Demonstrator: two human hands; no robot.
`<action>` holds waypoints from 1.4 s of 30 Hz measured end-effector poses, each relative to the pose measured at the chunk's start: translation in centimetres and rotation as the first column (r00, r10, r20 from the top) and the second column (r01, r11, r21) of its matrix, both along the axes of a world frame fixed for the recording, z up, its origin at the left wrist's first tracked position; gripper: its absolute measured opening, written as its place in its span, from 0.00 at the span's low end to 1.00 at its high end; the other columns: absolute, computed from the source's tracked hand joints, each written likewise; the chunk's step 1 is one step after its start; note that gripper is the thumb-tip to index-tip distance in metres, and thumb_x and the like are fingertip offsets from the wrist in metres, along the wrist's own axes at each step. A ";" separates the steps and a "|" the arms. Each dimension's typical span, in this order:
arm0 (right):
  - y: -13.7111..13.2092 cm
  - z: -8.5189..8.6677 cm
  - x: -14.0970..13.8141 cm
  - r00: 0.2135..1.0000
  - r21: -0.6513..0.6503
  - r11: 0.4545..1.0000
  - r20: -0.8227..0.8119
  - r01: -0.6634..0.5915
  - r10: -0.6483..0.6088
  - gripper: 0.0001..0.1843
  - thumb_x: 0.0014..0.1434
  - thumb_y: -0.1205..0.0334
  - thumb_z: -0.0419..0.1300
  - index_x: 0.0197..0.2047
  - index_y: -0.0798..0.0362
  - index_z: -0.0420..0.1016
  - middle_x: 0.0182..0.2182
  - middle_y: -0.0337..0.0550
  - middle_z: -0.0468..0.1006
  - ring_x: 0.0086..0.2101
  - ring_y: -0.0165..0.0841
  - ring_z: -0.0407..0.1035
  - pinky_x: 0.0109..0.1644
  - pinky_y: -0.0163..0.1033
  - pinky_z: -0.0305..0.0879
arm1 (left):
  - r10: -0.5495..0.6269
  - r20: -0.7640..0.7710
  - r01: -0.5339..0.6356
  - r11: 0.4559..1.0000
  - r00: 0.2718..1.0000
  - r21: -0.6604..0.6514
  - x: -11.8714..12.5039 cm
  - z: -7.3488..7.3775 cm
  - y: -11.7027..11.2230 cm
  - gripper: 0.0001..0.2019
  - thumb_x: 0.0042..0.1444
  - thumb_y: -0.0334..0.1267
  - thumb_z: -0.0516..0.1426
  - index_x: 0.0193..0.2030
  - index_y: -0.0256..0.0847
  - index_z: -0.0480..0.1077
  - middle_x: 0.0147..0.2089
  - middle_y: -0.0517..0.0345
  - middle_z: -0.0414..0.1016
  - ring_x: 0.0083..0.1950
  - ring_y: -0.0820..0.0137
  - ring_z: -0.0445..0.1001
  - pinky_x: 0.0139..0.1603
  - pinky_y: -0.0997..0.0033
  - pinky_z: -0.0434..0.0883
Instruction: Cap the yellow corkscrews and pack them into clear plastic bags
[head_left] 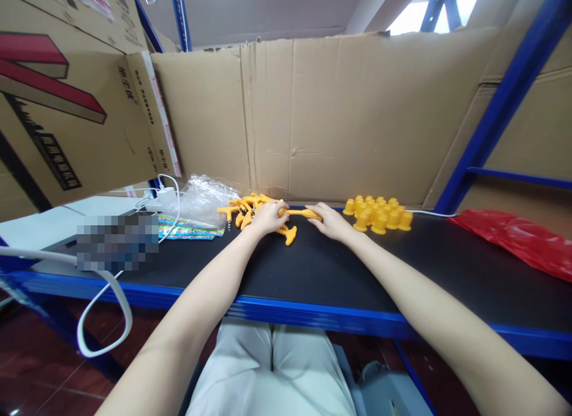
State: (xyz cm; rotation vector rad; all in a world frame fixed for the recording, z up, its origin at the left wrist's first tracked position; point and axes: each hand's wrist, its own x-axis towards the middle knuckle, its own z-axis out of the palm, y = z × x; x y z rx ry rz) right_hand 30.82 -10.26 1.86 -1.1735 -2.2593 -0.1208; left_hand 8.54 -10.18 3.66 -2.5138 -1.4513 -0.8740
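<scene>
trousers [243, 368]: pale grey-white, creased | seam [271, 347]: runs down the trousers' middle | forearms [203, 285]: bare, either side of trousers | hands [331, 222]: bare, beyond trousers

Cardboard partition [366, 118] behind black-topped blue bench [308, 276]; dark red tiled floor [53, 368]; bright opening [407, 22] above.

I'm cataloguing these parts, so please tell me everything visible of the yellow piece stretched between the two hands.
The yellow piece is orange-yellow and looks like plastic. It has a narrow, ridged shaft that widens toward the right. It runs roughly level from left to right, over the far part of the black tabletop; whether it touches that surface is unclear. The left hand grips it and hides its left end, while the right hand holds its right end.
</scene>
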 end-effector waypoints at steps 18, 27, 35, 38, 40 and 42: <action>0.0 1.8 1.3 0.856 -0.433 0.871 -0.516 -0.232 -0.029 0.17 0.52 0.67 0.60 0.46 0.55 0.64 0.45 0.48 0.73 0.44 0.33 0.70 0.51 0.43 0.64 | -0.038 -0.012 0.038 0.999 0.999 -0.011 -0.6 -0.4 0.7 0.13 0.55 0.41 0.52 0.46 0.42 0.68 0.35 0.57 0.75 0.36 0.68 0.72 0.38 0.71 0.66; -0.7 1.8 0.3 0.785 -0.610 0.741 -0.591 -0.283 -0.186 0.19 0.65 0.49 0.41 0.42 0.56 0.61 0.20 0.42 0.75 0.19 0.30 0.71 0.25 0.33 0.67 | -0.052 -0.031 0.053 0.998 0.998 0.020 -0.6 -0.4 0.6 0.13 0.56 0.42 0.52 0.47 0.42 0.67 0.39 0.56 0.75 0.40 0.67 0.72 0.41 0.70 0.66; -1.3 2.1 1.1 0.786 -0.642 0.665 -0.604 -0.381 -0.133 0.18 0.56 0.56 0.60 0.44 0.53 0.56 0.30 0.45 0.79 0.22 0.27 0.71 0.26 0.31 0.65 | -0.076 -0.021 0.076 0.997 0.997 0.006 -0.8 -0.7 1.1 0.13 0.55 0.42 0.53 0.46 0.42 0.67 0.39 0.56 0.74 0.40 0.68 0.72 0.41 0.70 0.66; -0.8 1.8 1.0 0.778 -0.663 0.653 -0.603 -0.366 -0.176 0.17 0.60 0.47 0.51 0.38 0.55 0.60 0.24 0.46 0.78 0.17 0.26 0.67 0.20 0.29 0.61 | -0.097 -0.012 0.097 0.995 0.995 0.013 -0.8 -0.6 1.2 0.13 0.55 0.42 0.53 0.46 0.42 0.67 0.39 0.56 0.74 0.40 0.68 0.72 0.41 0.70 0.66; -0.3 1.4 0.9 0.783 -0.692 0.643 -0.580 -0.328 -0.225 0.25 0.60 0.41 0.45 0.34 0.57 0.63 0.20 0.47 0.76 0.14 0.25 0.64 0.16 0.29 0.58 | -0.105 -0.012 0.105 0.994 0.994 0.007 -0.8 -0.6 1.2 0.13 0.55 0.42 0.53 0.46 0.42 0.67 0.39 0.56 0.74 0.40 0.68 0.72 0.42 0.70 0.66; 0.0 1.2 0.9 0.789 -0.713 0.635 -0.558 -0.297 -0.257 0.29 0.59 0.38 0.43 0.32 0.58 0.65 0.18 0.47 0.75 0.13 0.25 0.63 0.15 0.29 0.56 | -0.103 -0.011 0.103 0.995 0.995 -0.004 -0.7 -0.6 1.2 0.14 0.55 0.42 0.54 0.47 0.42 0.67 0.38 0.57 0.74 0.40 0.69 0.72 0.42 0.70 0.66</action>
